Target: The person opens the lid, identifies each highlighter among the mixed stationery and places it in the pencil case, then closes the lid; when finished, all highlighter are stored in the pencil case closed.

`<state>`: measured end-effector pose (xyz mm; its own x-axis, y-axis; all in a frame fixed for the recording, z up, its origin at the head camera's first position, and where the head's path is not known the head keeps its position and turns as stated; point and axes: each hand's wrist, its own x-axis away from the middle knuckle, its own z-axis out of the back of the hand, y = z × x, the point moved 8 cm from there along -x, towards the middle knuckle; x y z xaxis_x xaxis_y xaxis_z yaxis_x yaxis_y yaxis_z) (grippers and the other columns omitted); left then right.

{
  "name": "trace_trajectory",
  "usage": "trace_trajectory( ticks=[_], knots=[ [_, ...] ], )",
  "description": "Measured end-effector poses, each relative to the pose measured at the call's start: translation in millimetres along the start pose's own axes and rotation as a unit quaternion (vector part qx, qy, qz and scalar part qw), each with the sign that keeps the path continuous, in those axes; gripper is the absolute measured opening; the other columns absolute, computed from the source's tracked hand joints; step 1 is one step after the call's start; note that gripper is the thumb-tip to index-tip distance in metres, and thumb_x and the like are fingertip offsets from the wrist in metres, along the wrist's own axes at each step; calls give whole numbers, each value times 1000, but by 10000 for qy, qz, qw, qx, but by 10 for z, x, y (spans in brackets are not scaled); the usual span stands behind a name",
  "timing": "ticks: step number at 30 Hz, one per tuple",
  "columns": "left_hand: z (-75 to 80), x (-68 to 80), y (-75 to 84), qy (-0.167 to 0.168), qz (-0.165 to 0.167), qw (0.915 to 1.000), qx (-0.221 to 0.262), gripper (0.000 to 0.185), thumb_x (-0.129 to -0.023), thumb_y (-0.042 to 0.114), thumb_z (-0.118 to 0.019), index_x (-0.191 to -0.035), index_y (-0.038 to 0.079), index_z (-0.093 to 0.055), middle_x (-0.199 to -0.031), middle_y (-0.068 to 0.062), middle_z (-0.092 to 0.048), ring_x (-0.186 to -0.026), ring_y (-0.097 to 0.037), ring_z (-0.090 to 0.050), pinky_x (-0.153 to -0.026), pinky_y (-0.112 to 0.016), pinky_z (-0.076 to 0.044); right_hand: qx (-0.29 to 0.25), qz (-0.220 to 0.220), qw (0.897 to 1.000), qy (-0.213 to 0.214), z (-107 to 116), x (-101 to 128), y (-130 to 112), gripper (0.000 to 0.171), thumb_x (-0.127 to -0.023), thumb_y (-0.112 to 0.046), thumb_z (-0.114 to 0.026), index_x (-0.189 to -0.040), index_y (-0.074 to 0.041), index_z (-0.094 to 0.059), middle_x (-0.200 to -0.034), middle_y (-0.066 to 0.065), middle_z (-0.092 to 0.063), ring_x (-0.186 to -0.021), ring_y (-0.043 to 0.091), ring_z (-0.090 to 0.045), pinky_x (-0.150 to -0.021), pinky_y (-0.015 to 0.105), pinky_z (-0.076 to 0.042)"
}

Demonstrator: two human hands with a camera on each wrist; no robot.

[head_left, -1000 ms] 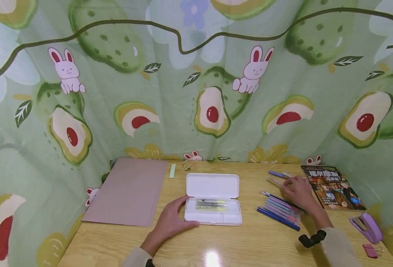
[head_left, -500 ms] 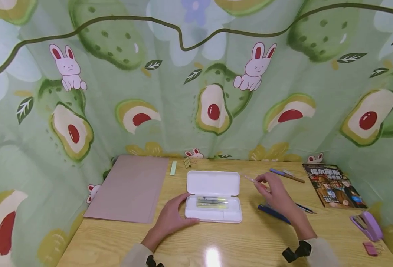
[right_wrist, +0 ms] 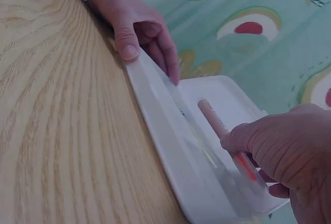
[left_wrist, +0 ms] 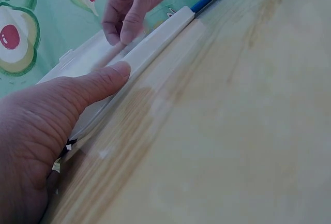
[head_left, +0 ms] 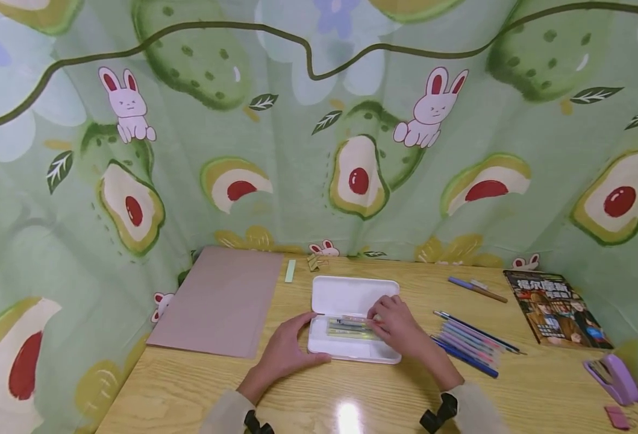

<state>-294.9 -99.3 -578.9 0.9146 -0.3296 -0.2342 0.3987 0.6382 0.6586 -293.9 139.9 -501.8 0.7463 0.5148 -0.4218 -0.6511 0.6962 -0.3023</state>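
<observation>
1. White plastic is what both hands meet on: an open pencil case (head_left: 353, 328) lies flat in the middle of the wooden counter (head_left: 199, 392), its lid folded back toward the curtain.
2. At the case's near left corner the left hand (head_left: 286, 355) is braced with the thumb along the front edge and the fingers curled over the side wall, which looks meant to stop the light tray sliding.
3. Over the tray the right hand (head_left: 397, 325) pinches a pinkish pen (right_wrist: 225, 138) between thumb and fingers and holds it low and lengthwise, lined up with the yellow-green pens (head_left: 348, 328) already lying in the tray; that angle suits the narrow tray.
4. Loose pens (head_left: 470, 343) lie in a fanned bunch just to the right of the case, within easy reach of the right hand.
5. Farther back on the right one more pen (head_left: 476, 289) lies apart from the bunch, and a comic book (head_left: 557, 310) rests flat near the counter's right edge.
6. A purple stapler (head_left: 614, 377) sits at the near right corner, well apart from the case.
7. To the left of the case lies a mauve folder (head_left: 221, 301), with a small pale green strip (head_left: 290, 271) just beside its far corner.
8. Green cloth with avocados and rabbits (head_left: 319, 120) hangs round three sides of the counter.
</observation>
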Motion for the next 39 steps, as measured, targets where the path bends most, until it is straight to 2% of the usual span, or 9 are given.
trace_trajectory(
  ticks=[10, 18, 21, 28, 33, 39],
  knots=[
    [16, 6, 44, 33, -45, 10000, 79, 99, -68, 78, -82, -148, 27, -57, -146, 2, -62, -135, -24, -58, -108, -50, -49, 57, 52, 10000, 62, -130, -15, -23, 13, -91, -17, -83, -90, -14, -70, -96, 3, -59, -90, 21, -45, -79, 39, -40],
    [4, 22, 46, 44, -85, 9999, 52, 96, -70, 77, -82, -147, 26, -57, -144, 1, -63, -133, -24, -59, -107, -49, -50, 27, -207, 9996, -214, -254, -74, -45, 10, -93, -22, -81, -93, -17, -72, -99, 0, -58, -94, 20, -45, -83, 37, -40],
    [9, 18, 55, 48, -104, 9999, 45, 97, -70, 76, -83, -148, 25, -57, -144, 1, -63, -133, -24, -59, -108, -49, -50, -11, -192, 9997, -122, -224, -84, -58, 11, -93, -21, -81, -97, -14, -74, -101, 2, -60, -95, 21, -46, -84, 39, -41],
    [12, 10, 59, -5, -3, 10000, 14, 99, -69, 79, -82, -149, 27, -56, -146, 2, -62, -135, -25, -58, -108, -50, -49, -419, -290, 9977, 449, 87, 87, 48, 19, -93, -14, -80, -110, -6, -75, -96, 1, -62, -89, 19, -50, -79, 38, -43],
    [26, 12, 62, -3, 55, 10000, 71, 100, -68, 78, -83, -149, 27, -56, -146, 1, -62, -135, -26, -57, -109, -51, -48, -761, -546, 9924, 804, 364, 364, 257, 25, -92, -7, -79, -115, -2, -75, -93, 0, -60, -88, 20, -52, -77, 35, -43],
    [25, 6, 54, 6, 59, 10000, 25, 100, -68, 79, -82, -149, 27, -56, -146, 2, -62, -135, -27, -57, -109, -51, -49, -894, -774, 9855, 1214, 677, 761, 536, 33, -85, 0, -83, -117, 3, -75, -87, 0, -55, -77, 15, -47, -63, 28, -42]
  ],
)
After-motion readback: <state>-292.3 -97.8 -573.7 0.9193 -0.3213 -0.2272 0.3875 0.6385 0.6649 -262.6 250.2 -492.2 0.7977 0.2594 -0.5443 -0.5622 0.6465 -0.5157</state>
